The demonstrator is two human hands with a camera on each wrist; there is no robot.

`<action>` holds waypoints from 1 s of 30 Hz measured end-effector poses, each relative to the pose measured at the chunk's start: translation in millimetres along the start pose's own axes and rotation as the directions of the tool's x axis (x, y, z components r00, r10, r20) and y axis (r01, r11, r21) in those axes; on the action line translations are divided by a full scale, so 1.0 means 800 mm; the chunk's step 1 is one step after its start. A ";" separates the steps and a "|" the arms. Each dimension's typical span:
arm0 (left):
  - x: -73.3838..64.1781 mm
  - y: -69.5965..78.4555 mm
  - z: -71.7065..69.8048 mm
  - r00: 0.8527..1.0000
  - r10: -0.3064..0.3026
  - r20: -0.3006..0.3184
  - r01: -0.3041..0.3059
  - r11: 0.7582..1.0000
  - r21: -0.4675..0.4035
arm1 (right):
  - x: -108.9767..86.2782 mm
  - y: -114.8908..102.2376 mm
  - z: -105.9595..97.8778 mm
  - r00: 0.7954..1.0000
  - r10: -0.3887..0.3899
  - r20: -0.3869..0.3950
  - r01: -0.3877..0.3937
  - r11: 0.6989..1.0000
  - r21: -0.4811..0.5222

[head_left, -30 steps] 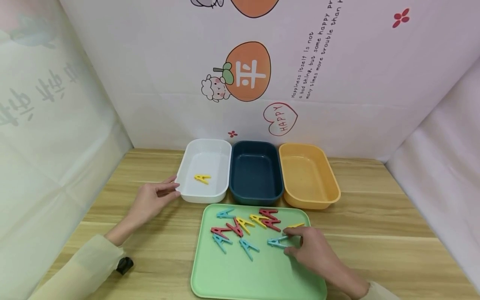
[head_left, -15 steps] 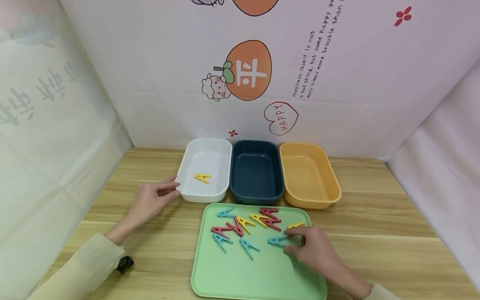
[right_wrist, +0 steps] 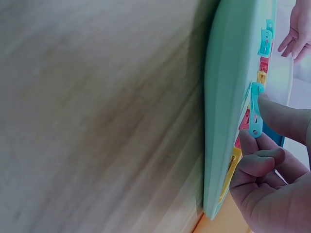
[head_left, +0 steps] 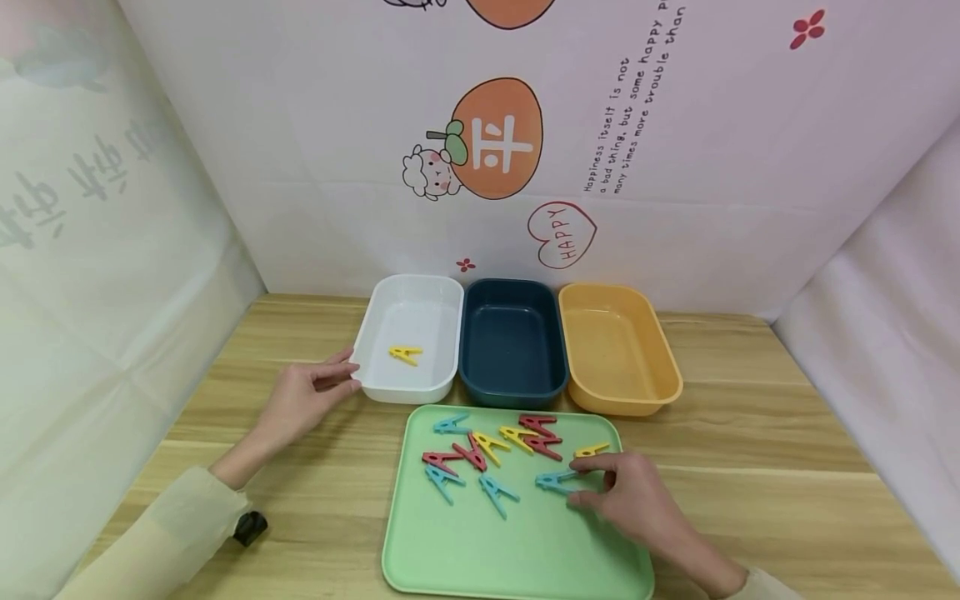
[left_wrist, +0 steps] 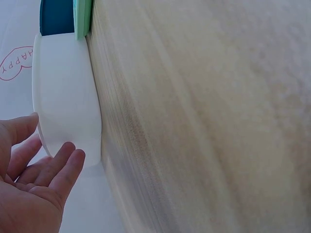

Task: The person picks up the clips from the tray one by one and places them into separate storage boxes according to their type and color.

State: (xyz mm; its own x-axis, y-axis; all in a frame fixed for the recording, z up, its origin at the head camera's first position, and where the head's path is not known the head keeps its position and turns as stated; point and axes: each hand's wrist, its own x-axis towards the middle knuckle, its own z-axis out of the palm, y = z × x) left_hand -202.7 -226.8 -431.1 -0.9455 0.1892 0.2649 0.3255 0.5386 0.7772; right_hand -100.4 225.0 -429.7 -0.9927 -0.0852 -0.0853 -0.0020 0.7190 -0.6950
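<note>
On the green tray, my right hand pinches the two spread legs of a light blue clothespin between thumb and fingers. The right wrist view shows that blue clothespin between the thumb and fingertips. A yellow clothespin lies just beyond those fingers. My left hand rests its fingertips at the left side of the white bin. In the left wrist view its fingers lie loosely along the bin's outer wall. Inside the bin is one yellow clothespin.
Beside the white bin stand a dark blue bin and an orange bin, both with nothing inside. Several red, yellow and blue clothespins lie across the tray's far half. A patterned white cloth hangs behind the wooden table.
Both hands stay almost where they were, and the clothespins keep their places. Only the head view has shifted very slightly.
</note>
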 end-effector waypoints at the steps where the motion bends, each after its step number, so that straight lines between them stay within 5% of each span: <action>1: 0.000 0.000 0.000 1.000 0.002 -0.001 -0.002 1.000 -0.001 | 0.000 0.000 0.000 1.000 0.000 -0.001 0.000 1.000 0.005; 19: -0.002 0.000 0.001 1.000 0.016 -0.011 -0.016 1.000 -0.005 | 0.001 0.003 -0.019 0.999 0.053 0.014 -0.054 0.996 0.075; 30: -0.002 -0.001 0.001 1.000 0.017 -0.009 -0.017 1.000 -0.003 | 0.008 -0.003 -0.039 1.000 -0.003 -0.005 0.004 0.989 0.149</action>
State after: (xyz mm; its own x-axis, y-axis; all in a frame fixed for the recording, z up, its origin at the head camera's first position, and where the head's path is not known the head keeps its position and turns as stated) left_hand -201.8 -227.1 -432.6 -0.9400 0.1911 0.2828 0.3413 0.5332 0.7741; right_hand -110.5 244.5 -406.1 -0.9933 -0.0840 -0.0799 0.0124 0.6082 -0.7937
